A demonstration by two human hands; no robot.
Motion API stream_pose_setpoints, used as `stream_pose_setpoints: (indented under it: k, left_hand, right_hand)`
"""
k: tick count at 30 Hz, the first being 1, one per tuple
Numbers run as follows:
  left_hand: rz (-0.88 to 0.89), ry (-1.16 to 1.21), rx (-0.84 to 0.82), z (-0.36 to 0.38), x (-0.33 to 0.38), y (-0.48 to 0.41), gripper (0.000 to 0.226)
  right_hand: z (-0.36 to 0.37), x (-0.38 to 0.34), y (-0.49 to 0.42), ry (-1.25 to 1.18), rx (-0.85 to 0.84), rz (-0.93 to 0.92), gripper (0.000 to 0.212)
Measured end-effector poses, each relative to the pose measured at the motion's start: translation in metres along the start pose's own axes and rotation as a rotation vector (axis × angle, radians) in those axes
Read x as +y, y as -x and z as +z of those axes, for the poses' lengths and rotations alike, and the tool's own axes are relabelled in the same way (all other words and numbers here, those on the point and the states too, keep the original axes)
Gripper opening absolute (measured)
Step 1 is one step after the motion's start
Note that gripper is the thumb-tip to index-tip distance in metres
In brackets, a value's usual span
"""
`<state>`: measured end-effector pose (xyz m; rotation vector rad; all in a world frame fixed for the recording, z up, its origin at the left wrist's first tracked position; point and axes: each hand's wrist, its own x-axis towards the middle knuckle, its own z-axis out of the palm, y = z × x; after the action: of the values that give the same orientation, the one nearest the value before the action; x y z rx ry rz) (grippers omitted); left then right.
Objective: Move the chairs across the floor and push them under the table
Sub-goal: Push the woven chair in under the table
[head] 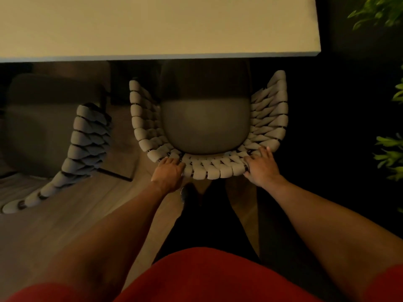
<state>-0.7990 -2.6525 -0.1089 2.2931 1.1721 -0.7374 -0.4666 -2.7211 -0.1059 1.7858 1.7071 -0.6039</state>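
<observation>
left hand (169,171) grasps chair (205,127) back | right hand (261,168) grasps same | seat partly under table (152,25)

The pale rectangular surface (152,25) spans the far side. A grey woven-rope chair with a rounded seat cushion (205,127) stands at centre, its far part under the surface's near edge. A second woven-rope chair (87,138) stands just left of it, and green leafy plants (390,153) are on the right. The left hand (169,173) and right hand (260,168) hold the centre chair's near rim.

Both arms outstretched, left hand (168,172) and right hand (261,168) seemingly curled over the chair back (207,168).
</observation>
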Motion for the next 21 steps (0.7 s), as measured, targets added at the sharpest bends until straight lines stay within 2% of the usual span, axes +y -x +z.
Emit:
stream_pose_setpoints:
  k: [3, 8, 14, 21]
  left_hand:
    - [0.013, -0.022, 0.023, 0.003, -0.003, -0.003, 0.056]
    - [0.000, -0.059, -0.005, 0.003, 0.000, -0.011, 0.066]
    - [-0.026, -0.065, 0.020, 0.004, 0.009, -0.008, 0.047]
    - [-0.036, -0.012, -0.014, 0.014, 0.015, 0.013, 0.048]
  right_hand:
    - [0.005, -0.001, -0.002, 0.014, 0.033, 0.023, 0.054]
    - [0.005, -0.004, 0.001, 0.053, 0.053, 0.038, 0.057]
    - [0.001, -0.009, 0.007, 0.084, 0.039, 0.039, 0.053]
    - [0.009, -0.019, 0.039, 0.052, 0.012, 0.011, 0.041]
